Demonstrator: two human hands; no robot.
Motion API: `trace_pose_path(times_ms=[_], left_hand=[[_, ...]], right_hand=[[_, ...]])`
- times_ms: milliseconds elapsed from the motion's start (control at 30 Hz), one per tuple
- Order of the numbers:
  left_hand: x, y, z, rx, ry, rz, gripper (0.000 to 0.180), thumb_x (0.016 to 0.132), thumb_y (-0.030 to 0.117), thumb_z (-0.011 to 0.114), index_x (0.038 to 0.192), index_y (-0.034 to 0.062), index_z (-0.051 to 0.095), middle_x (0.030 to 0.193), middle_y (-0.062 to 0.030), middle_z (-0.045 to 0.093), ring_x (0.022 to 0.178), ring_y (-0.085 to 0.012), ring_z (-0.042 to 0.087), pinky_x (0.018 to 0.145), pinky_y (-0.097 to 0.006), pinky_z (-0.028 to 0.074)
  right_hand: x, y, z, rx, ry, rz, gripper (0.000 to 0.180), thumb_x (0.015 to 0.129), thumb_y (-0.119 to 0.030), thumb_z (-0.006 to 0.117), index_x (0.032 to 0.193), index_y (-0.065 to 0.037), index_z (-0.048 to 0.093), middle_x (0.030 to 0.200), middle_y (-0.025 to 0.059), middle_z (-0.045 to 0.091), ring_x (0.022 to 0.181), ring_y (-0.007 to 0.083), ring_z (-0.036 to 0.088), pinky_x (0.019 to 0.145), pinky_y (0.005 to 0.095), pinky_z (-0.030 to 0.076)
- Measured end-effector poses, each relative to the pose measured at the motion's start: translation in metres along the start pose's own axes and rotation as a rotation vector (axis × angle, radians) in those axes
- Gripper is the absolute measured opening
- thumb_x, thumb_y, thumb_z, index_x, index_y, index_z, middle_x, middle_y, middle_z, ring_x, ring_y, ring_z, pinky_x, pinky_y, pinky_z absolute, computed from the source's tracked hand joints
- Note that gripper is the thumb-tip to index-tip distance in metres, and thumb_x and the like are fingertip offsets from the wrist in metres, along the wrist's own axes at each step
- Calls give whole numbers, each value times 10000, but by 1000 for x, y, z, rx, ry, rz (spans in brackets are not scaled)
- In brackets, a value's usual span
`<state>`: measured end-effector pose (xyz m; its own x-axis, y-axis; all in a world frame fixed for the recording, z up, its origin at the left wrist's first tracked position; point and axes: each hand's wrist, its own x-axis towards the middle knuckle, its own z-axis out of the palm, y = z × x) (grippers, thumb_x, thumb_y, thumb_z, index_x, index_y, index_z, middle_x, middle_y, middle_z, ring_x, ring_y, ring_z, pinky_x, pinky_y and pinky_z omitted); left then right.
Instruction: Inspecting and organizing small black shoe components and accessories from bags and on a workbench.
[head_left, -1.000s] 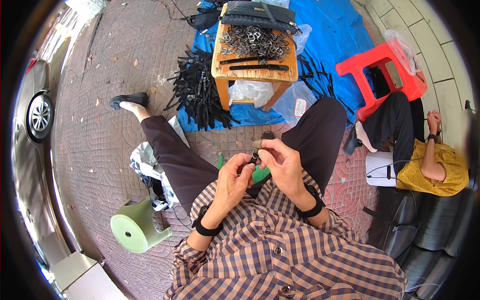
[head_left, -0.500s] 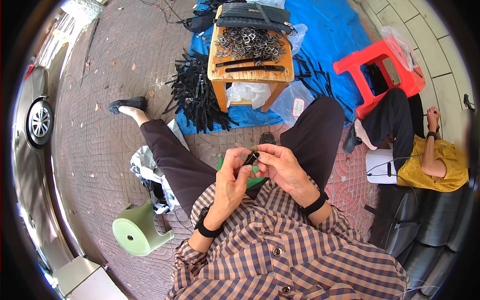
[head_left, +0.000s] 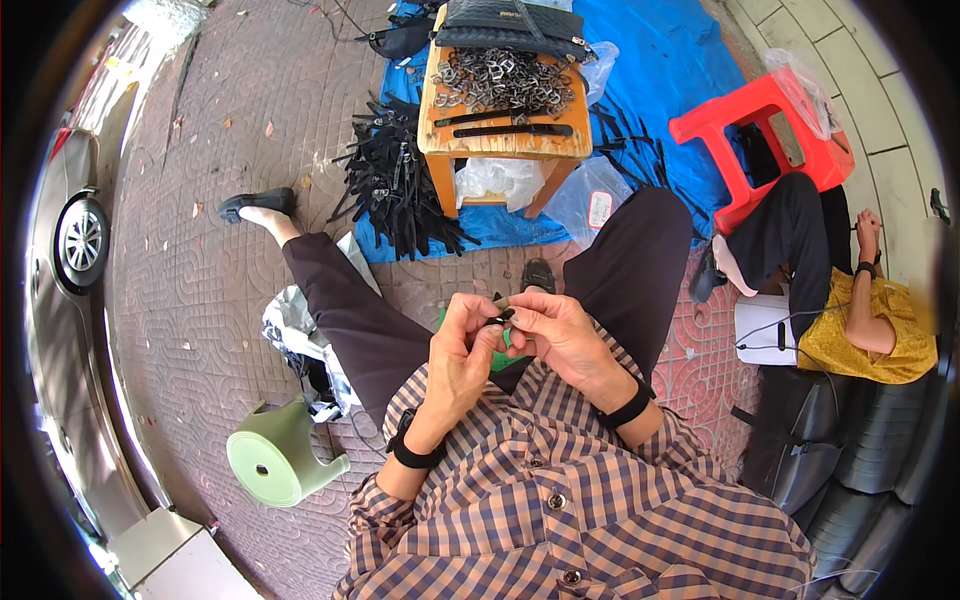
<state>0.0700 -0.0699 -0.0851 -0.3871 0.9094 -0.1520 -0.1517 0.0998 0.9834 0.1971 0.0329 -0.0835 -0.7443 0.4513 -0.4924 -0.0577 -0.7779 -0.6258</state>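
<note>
Over the lap, near the chest, the left hand (head_left: 462,345) and right hand (head_left: 560,335) pinch a small dark strap piece (head_left: 503,318) between narrowed fingers; it looks light, limp, best gripped by its ends.

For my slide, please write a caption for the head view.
Seated person's left hand and right hand pinch a small dark piece above a wooden stool of metal buckles.

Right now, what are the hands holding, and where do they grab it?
Both hands, left hand and right hand, pinch a small dark piece between their fingertips. Which part they grip cannot be told.
</note>
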Motion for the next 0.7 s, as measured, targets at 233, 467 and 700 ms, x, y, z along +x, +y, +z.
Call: trace_pose_path(times_ms=[233, 467, 700], left_hand=[[-2, 9, -4, 42, -92, -125, 172, 876, 3, 574, 1029, 14, 497, 699, -40, 569, 635, -76, 520, 579, -226, 407], [-7, 7, 7, 65, -8, 73, 322, 782, 121, 748, 1002, 25, 533, 785, -60, 612, 652, -94, 527, 592, -250, 433], [-7, 9, 11, 291, 220, 260, 217, 727, 114, 775, 840, 51, 600, 882, -59, 590, 651, -153, 531, 575, -264, 441]], right_hand=[[0, -15, -4, -1060, 70, -292, 347, 920, -324, 600, 778, -7, 614, 619, 66, 561, 579, 149, 481, 556, 309, 395], [-4, -21, 1, -910, -67, -312, 405, 962, -287, 540, 678, 0, 577, 537, 39, 492, 536, 103, 424, 517, 299, 354], [-9, -10, 17, -592, -54, -299, 393, 969, -282, 546, 654, -47, 541, 549, -58, 423, 478, 6, 338, 435, 203, 237]])
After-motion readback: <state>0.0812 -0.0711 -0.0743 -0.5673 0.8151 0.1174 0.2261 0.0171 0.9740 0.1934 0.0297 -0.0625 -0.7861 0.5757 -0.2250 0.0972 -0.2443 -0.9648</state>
